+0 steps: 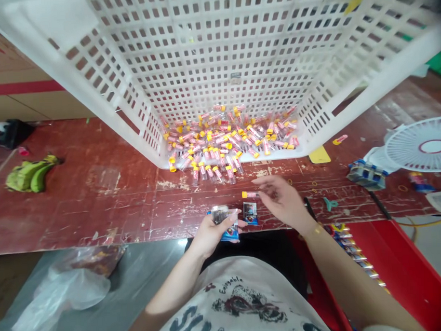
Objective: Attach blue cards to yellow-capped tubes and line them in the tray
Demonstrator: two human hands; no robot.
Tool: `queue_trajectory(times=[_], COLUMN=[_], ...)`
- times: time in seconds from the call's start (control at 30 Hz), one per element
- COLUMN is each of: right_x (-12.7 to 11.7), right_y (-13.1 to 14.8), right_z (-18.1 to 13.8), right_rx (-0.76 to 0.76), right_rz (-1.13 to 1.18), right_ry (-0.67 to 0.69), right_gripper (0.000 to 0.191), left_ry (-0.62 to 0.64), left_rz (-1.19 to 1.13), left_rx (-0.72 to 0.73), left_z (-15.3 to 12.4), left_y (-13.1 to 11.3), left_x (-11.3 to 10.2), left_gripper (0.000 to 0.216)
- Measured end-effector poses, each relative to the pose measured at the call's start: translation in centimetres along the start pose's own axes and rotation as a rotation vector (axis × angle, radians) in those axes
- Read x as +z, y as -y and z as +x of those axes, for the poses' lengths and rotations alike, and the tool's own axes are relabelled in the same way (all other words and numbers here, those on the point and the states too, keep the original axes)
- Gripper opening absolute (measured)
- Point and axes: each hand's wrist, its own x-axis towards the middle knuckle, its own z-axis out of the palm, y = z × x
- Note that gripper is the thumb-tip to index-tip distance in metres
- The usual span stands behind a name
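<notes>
My left hand (pixel 219 228) is closed round a small stack of clear-wrapped packets (pixel 230 232) with blue printing, at the table's front edge. Just right of it, one similar blue packet (pixel 250 213) lies flat on the table. Above that packet is a small clear tube (pixel 249 194) with a yellow cap and a pink-and-white label. My right hand (pixel 281 199), slightly blurred, has thumb and fingers apart at the tube's uncapped end; whether it touches the tube is unclear. Many more such tubes (pixel 215 136) lie heaped in a tipped white crate (pixel 224 73), several spilling onto the table.
The worn red table (pixel 135 202) bears green bananas (pixel 31 174) at left. At right are a white fan (pixel 422 146), a bundle of blue packets (pixel 367 174), a teal clip (pixel 329 203), a yellow card (pixel 319 155) and a stray tube (pixel 340 139). A plastic bag (pixel 66 291) lies below left.
</notes>
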Motion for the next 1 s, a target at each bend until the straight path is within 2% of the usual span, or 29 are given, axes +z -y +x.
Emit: queue_trajectory(times=[0.1, 0.17, 0.23, 0.33, 0.47, 0.6, 0.8, 1.0], right_x=[1.8, 2.6, 2.8, 2.3, 0.8, -0.8, -2.2, -3.3], right_y=[-1.8, -2.6, -2.9, -1.8, 1.1, 3.3, 3.8, 4.5], right_z=[1.2, 1.8, 1.9, 1.2, -0.3, -0.9, -1.0, -1.3], right_rx=[-0.089, -0.080, -0.030, 0.092, 0.263, 0.307, 0.226, 0.050], right_rz=[-0.143, -0.254, -0.261, 0.036, 0.554, 0.717, 0.637, 0.355], right_ry=[0.150, 0.230, 0.212, 0.049, -0.130, -0.210, -0.156, -0.099], right_gripper=[0.014, 0.018, 0.026, 0.040, 0.035, 0.031, 0.027, 0.019], left_ry=[-0.065, -0.079, -0.057, 0.007, -0.012, -0.025, 0.075, 0.052], left_rz=[0.031, 0.020, -0.017, -0.056, 0.009, 0.036, 0.074, 0.130], left_rx=[-0.011, -0.021, -0.036, -0.042, -0.019, 0.031, 0.026, 0.124], left_z=[0.9, 1.3, 1.5, 1.4, 1.6, 1.9, 1.6, 1.8], left_y=[0.4, 0.6, 0.7, 0.7, 1.0, 1.1, 0.8, 1.2], left_x=[-0.1, 0.0, 0.3, 0.6, 1.0, 1.7, 3.1, 3.5], left_gripper=[0.040, 0.038, 0.039, 0.038, 0.036, 0.033, 0.036, 0.029])
